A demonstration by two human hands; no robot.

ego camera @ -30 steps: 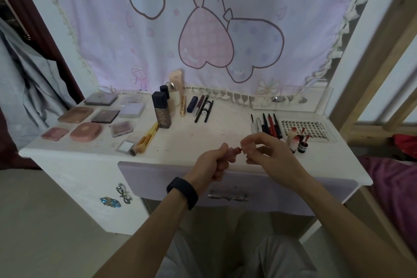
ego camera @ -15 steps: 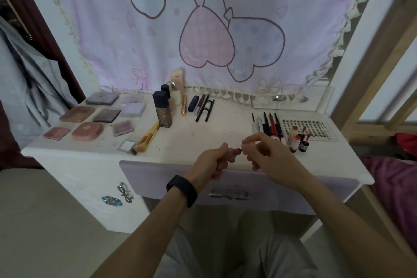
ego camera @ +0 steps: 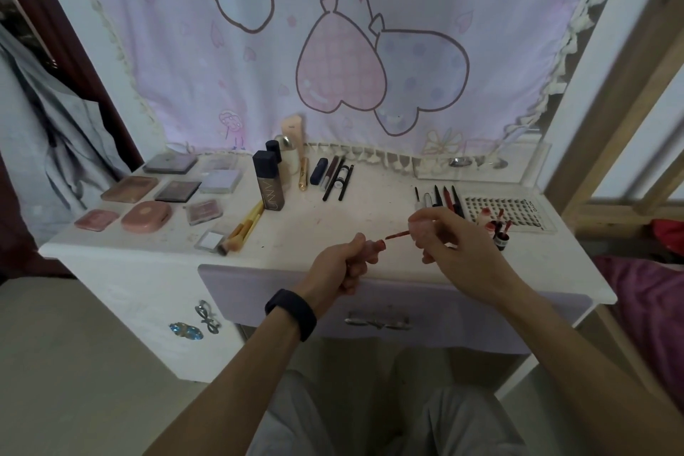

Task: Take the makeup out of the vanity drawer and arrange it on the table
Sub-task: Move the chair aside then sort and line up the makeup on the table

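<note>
Left hand (ego camera: 340, 266): grip clenched round the lip gloss tube (ego camera: 374, 246), mouth facing 3 o'clock, held above the front edge of the tabletop (ego camera: 333, 222). Right hand (ego camera: 455, 248): grip pinches the cap (ego camera: 420, 228). The wand (ego camera: 398, 234) is out, tip just clear of the mouth at its 3 o'clock. Wand axis runs 9–3, roughly in line with the tube. Recapping likely means sliding toward 9. Right hand is nearer the small bottles (ego camera: 499, 237) at its 2 o'clock.
</note>
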